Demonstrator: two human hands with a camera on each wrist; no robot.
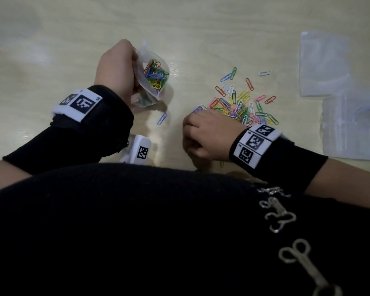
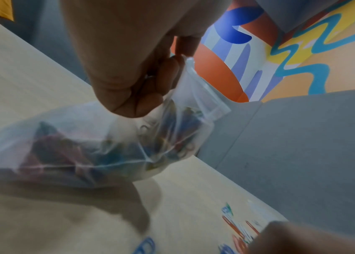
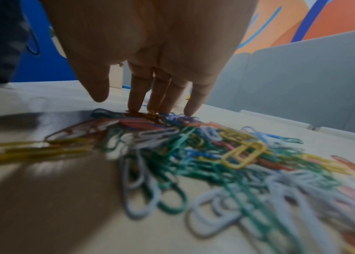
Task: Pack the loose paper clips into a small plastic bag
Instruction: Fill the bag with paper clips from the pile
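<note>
Clear plastic bag (image 2: 98, 144) rim pinch, left-wrist view only.

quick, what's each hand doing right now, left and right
Left hand: closed, gripping the small plastic bag of paper clips.
Right hand: open, fingertips on the loose paper clip pile, nothing held.

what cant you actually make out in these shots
- Head view: the right hand covers the near edge of the clip pile, so any clips under it are hidden.
- Left wrist view: the clips inside the bag are blurred, uncountable.
- Right wrist view: the nearest clips are smeared.
</note>
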